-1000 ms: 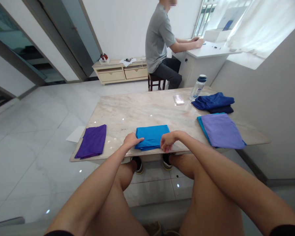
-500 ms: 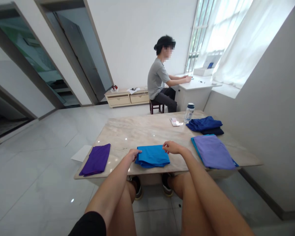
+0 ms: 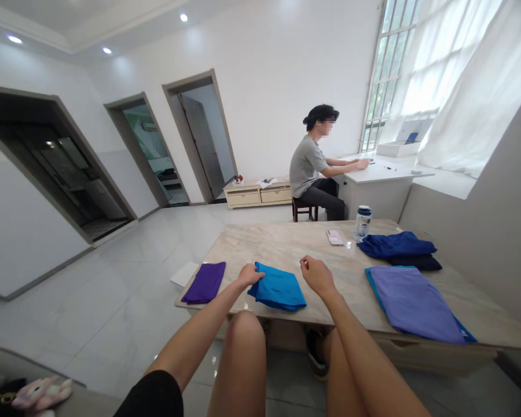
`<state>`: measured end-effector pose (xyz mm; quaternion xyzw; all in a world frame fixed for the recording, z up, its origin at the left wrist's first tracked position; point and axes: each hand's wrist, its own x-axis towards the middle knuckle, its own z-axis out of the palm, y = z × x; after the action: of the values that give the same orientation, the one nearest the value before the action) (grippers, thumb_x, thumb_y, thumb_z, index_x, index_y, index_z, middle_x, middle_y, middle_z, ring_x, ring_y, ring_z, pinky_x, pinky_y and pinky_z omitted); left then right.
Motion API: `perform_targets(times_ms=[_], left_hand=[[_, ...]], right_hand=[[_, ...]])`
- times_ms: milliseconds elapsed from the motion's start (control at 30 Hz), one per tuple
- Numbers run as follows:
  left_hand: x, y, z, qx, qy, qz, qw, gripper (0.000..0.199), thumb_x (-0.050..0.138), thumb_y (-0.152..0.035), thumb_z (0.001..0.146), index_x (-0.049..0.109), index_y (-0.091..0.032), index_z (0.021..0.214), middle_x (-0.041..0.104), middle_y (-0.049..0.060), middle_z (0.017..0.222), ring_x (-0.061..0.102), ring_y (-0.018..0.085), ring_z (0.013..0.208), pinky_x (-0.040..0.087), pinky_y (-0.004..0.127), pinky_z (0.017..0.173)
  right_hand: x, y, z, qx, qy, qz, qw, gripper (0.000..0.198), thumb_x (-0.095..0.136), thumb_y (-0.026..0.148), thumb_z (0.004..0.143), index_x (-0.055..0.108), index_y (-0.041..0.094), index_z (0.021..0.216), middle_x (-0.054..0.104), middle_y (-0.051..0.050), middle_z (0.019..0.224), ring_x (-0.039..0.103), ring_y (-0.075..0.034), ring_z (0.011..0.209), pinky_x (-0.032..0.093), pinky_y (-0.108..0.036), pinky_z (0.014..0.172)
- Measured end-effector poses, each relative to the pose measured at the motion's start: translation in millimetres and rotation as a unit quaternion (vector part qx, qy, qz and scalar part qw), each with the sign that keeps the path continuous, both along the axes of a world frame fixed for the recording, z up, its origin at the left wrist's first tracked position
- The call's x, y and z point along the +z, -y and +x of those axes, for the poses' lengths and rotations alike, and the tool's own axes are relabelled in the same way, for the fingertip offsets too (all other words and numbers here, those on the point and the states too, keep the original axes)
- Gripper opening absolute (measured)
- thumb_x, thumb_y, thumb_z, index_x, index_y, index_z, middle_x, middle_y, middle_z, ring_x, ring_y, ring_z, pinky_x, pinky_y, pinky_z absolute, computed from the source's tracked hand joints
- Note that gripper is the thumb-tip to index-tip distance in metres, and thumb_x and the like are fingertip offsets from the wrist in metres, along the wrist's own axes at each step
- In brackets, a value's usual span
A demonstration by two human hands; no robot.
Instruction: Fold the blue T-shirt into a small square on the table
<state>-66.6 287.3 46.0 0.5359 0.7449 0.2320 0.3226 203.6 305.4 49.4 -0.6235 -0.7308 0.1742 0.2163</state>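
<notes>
A bright blue folded cloth [image 3: 279,287] lies near the front edge of the marble-topped table [image 3: 260,238], turned at a slant. My left hand [image 3: 250,274] pinches its upper left corner, thumb on top. Just right of the cloth and apart from it, my right hand [image 3: 316,275] hovers with fingers curled in and nothing visible in them. A purple folded cloth [image 3: 205,282] rests at the table's left end. On the right lies a larger lavender folded cloth [image 3: 412,298], with blue fabric showing beneath it. Whether these cloths are garments I cannot tell.
Dark blue fabric [image 3: 397,245] is heaped at the back right, by a clear water bottle [image 3: 362,223] and a pink phone [image 3: 334,237]. Beyond, a person [image 3: 308,165] sits at a white desk [image 3: 382,174]. My knees are close under the table's front edge.
My view has tilted up and turned left. The blue cloth has swung to a slant, its left corner in my left hand. My right hand has come away from its right corner, fingers more curled.
</notes>
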Motion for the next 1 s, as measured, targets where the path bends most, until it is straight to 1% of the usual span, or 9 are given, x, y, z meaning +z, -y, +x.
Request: perform_targets(times_ms=[133, 233, 333, 400, 533, 667, 767, 900, 1000], left_hand=[[37.9, 48.6, -54.5, 0.069, 0.009, 0.09, 0.993, 0.038, 0.087, -0.03, 0.072, 0.052, -0.022, 0.059, 0.057, 0.001, 0.063, 0.068, 0.023, 0.081, 0.045, 0.026, 0.065], [54.0, 106.4, -98.9, 0.14, 0.059, 0.122, 0.981, 0.029, 0.085, -0.041, 0.076, 0.066, -0.019, 0.079, 0.071, 0.005, 0.077, 0.071, 0.023, 0.077, 0.052, 0.029, 0.065], [58.9, 170.4, -143.4, 0.198, 0.105, 0.14, 0.965, 0.043, 0.083, -0.054, 0.077, 0.071, -0.017, 0.094, 0.079, 0.01, 0.092, 0.073, 0.023, 0.078, 0.059, 0.033, 0.07], [58.7, 209.1, -171.8, 0.236, 0.137, 0.169, 0.947, 0.052, 0.089, -0.059, 0.07, 0.073, -0.015, 0.094, 0.08, 0.011, 0.092, 0.074, 0.023, 0.079, 0.06, 0.034, 0.072], [52.2, 253.7, -214.3, 0.319, 0.192, 0.206, 0.905, 0.062, 0.1, -0.059, 0.054, 0.076, -0.014, 0.09, 0.079, 0.008, 0.082, 0.071, 0.02, 0.072, 0.057, 0.031, 0.068], [41.9, 237.1, -228.7, 0.351, 0.236, 0.222, 0.879, 0.057, 0.103, -0.052, 0.051, 0.076, -0.013, 0.084, 0.075, 0.005, 0.075, 0.066, 0.017, 0.067, 0.054, 0.028, 0.063], [41.2, 190.7, -234.4, 0.361, 0.277, 0.278, 0.846, 0.046, 0.101, -0.043, 0.059, 0.074, -0.013, 0.082, 0.074, 0.004, 0.076, 0.066, 0.016, 0.066, 0.055, 0.028, 0.064], [39.9, 119.2, -245.9, 0.369, 0.327, 0.342, 0.8, 0.031, 0.095, -0.03, 0.074, 0.07, -0.014, 0.083, 0.075, 0.004, 0.08, 0.071, 0.017, 0.074, 0.061, 0.031, 0.075], [15.4, 85.5, -246.9, 0.397, 0.372, 0.307, 0.781, 0.023, 0.09, -0.021, 0.083, 0.069, -0.016, 0.089, 0.076, 0.003, 0.084, 0.074, 0.017, 0.081, 0.064, 0.033, 0.084]], right_hand=[[4.2, 7.5, -8.1, 0.017, 0.002, 0.016, 1.0, 0.03, 0.051, 0.03, 0.113, 0.079, 0.022, 0.122, 0.084, -0.009, 0.105, 0.076, -0.024, 0.098, 0.039, -0.03, 0.071], [2.4, 7.1, -7.9, 0.036, 0.009, 0.023, 0.999, 0.029, 0.053, 0.03, 0.111, 0.08, 0.021, 0.119, 0.084, -0.008, 0.101, 0.076, -0.023, 0.092, 0.039, -0.03, 0.069], [-1.9, 2.9, -2.6, 0.033, -0.013, 0.022, 0.999, 0.028, 0.055, 0.032, 0.108, 0.08, 0.021, 0.115, 0.083, -0.007, 0.093, 0.074, -0.021, 0.076, 0.042, -0.029, 0.068], [-4.4, 0.5, 3.1, 0.035, -0.042, 0.018, 0.998, 0.027, 0.057, 0.034, 0.106, 0.079, 0.02, 0.111, 0.082, -0.005, 0.088, 0.071, -0.019, 0.064, 0.044, -0.03, 0.067], [-4.6, 0.1, 13.1, 0.042, -0.1, 0.004, 0.994, 0.025, 0.059, 0.036, 0.102, 0.078, 0.02, 0.105, 0.079, -0.003, 0.079, 0.069, -0.017, 0.055, 0.048, -0.03, 0.065], [-3.5, 0.7, 17.3, 0.024, -0.099, -0.001, 0.995, 0.021, 0.06, 0.034, 0.099, 0.076, 0.02, 0.1, 0.076, -0.002, 0.071, 0.069, -0.019, 0.053, 0.049, -0.032, 0.065], [-2.3, 1.2, 19.2, 0.005, -0.092, -0.015, 0.996, 0.019, 0.061, 0.033, 0.098, 0.076, 0.021, 0.097, 0.074, -0.002, 0.069, 0.068, -0.021, 0.052, 0.05, -0.034, 0.066], [5.9, 4.1, 19.2, -0.032, -0.095, -0.032, 0.994, 0.016, 0.062, 0.032, 0.094, 0.074, 0.022, 0.094, 0.072, -0.002, 0.067, 0.067, -0.022, 0.051, 0.052, -0.036, 0.066], [12.0, 4.9, 17.4, -0.053, -0.088, -0.041, 0.994, 0.016, 0.062, 0.033, 0.092, 0.073, 0.022, 0.091, 0.072, -0.003, 0.066, 0.067, -0.024, 0.051, 0.055, -0.039, 0.068]])
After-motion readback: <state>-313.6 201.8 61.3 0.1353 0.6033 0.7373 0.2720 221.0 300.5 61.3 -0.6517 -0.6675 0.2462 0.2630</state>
